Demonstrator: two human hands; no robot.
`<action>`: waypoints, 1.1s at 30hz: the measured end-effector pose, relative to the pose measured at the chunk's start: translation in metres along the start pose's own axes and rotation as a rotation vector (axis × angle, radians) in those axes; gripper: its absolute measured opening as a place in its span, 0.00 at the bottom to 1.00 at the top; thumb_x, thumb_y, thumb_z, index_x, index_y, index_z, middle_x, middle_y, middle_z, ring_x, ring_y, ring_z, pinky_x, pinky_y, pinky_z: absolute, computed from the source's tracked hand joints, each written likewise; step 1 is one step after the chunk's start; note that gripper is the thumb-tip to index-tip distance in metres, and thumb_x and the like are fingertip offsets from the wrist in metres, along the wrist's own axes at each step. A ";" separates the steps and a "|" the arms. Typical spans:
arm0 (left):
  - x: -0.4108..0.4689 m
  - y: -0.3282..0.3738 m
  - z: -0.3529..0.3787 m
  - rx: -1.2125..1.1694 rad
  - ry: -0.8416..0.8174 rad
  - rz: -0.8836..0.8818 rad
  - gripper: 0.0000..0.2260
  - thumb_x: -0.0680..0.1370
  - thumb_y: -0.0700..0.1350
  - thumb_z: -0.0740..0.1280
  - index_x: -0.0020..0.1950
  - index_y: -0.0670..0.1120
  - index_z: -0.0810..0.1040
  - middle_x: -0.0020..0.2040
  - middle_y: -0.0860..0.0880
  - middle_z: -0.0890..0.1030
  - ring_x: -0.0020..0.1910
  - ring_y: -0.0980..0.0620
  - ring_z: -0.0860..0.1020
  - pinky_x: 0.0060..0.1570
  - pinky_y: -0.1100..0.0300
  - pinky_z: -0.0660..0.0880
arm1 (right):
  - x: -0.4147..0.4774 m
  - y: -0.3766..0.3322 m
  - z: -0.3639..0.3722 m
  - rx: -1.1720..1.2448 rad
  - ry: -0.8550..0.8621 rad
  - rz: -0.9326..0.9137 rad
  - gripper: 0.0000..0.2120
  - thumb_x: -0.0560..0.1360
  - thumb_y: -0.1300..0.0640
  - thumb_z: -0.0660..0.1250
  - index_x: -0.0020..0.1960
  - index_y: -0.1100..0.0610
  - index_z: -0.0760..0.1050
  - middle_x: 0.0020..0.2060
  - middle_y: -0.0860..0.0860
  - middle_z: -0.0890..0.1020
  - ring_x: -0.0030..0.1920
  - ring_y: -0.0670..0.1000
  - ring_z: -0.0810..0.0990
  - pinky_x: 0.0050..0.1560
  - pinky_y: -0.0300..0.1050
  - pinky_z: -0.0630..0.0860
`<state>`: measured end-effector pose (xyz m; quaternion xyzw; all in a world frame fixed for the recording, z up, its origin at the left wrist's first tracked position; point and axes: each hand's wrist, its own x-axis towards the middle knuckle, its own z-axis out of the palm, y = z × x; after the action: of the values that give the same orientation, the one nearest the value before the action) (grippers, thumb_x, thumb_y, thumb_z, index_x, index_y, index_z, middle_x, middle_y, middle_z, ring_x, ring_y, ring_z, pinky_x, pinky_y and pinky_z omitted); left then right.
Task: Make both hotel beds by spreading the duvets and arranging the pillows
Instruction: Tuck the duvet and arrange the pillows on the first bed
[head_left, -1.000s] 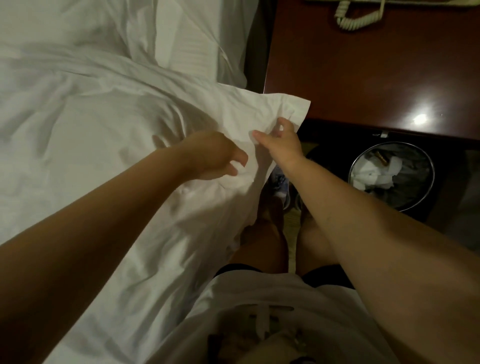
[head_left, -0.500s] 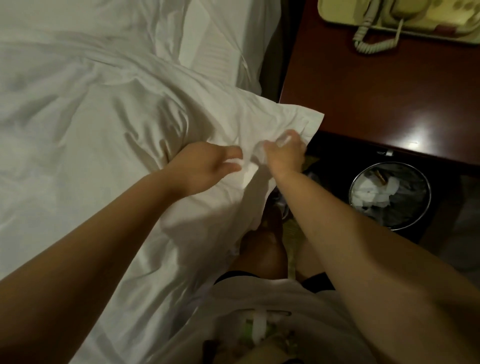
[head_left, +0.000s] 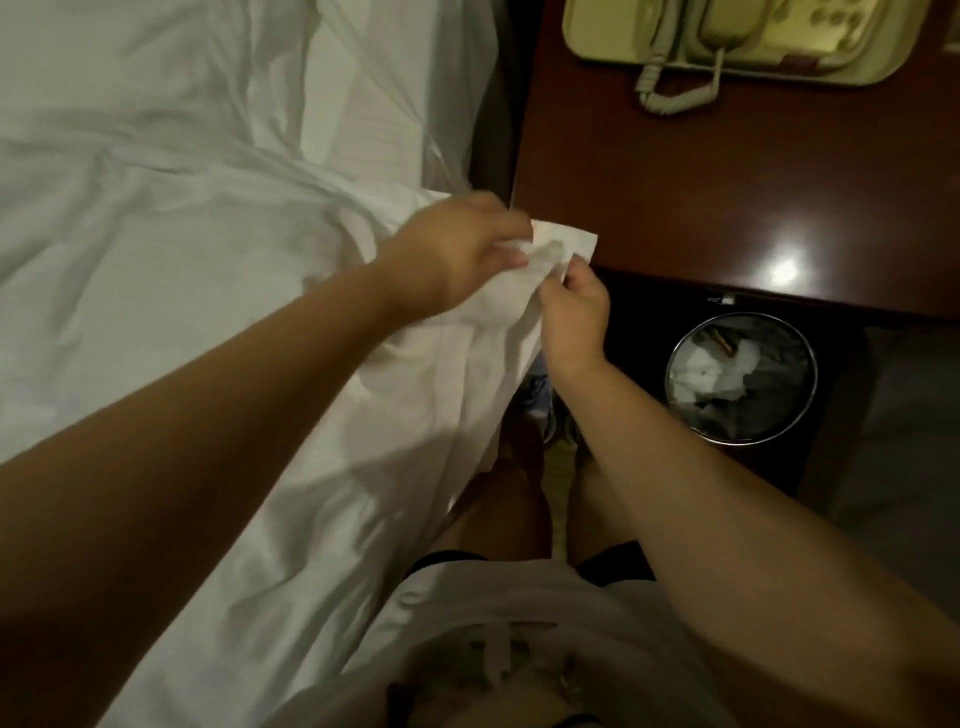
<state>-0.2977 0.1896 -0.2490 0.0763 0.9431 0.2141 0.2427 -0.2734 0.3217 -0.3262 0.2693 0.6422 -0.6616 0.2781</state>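
Note:
A white duvet (head_left: 171, 291) lies crumpled over the bed on the left, and its corner (head_left: 563, 244) reaches the edge of the nightstand. My left hand (head_left: 457, 254) grips the cloth just behind that corner. My right hand (head_left: 574, 306) pinches the corner's lower edge from the right. A white pillow (head_left: 374, 98) lies at the head of the bed, partly under the duvet.
A dark red wooden nightstand (head_left: 727, 197) stands right of the bed with a beige telephone (head_left: 727, 41) on it. Below it a round metal waste bin (head_left: 743, 376) holds crumpled paper. My legs stand in the narrow gap between bed and nightstand.
Both hands have closed together on the duvet corner. My left hand has moved right from flat on the cloth to gripping it. The view has shifted toward the nightstand.

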 end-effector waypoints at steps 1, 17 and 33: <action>0.008 0.000 0.007 -0.013 -0.042 -0.014 0.14 0.80 0.49 0.62 0.61 0.44 0.78 0.61 0.42 0.76 0.60 0.44 0.72 0.60 0.55 0.65 | -0.005 -0.004 -0.003 0.058 -0.027 -0.004 0.13 0.77 0.65 0.62 0.39 0.50 0.78 0.37 0.52 0.79 0.42 0.54 0.77 0.43 0.49 0.73; 0.031 -0.016 0.032 -0.123 -0.486 -0.097 0.10 0.79 0.45 0.65 0.56 0.42 0.79 0.52 0.44 0.80 0.52 0.49 0.74 0.49 0.67 0.63 | 0.039 0.028 0.002 -0.171 -0.120 0.397 0.19 0.77 0.61 0.65 0.67 0.58 0.69 0.58 0.54 0.77 0.59 0.56 0.76 0.60 0.50 0.74; 0.030 -0.028 0.042 -0.114 -0.375 -0.080 0.07 0.77 0.41 0.67 0.52 0.42 0.81 0.51 0.45 0.81 0.53 0.48 0.76 0.57 0.59 0.67 | 0.048 0.041 -0.001 -0.035 -0.058 0.458 0.23 0.75 0.56 0.70 0.67 0.52 0.67 0.60 0.53 0.76 0.59 0.56 0.76 0.62 0.55 0.74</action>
<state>-0.3042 0.1871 -0.3071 0.0637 0.8699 0.2392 0.4265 -0.2773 0.3212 -0.3892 0.3838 0.5675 -0.5775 0.4440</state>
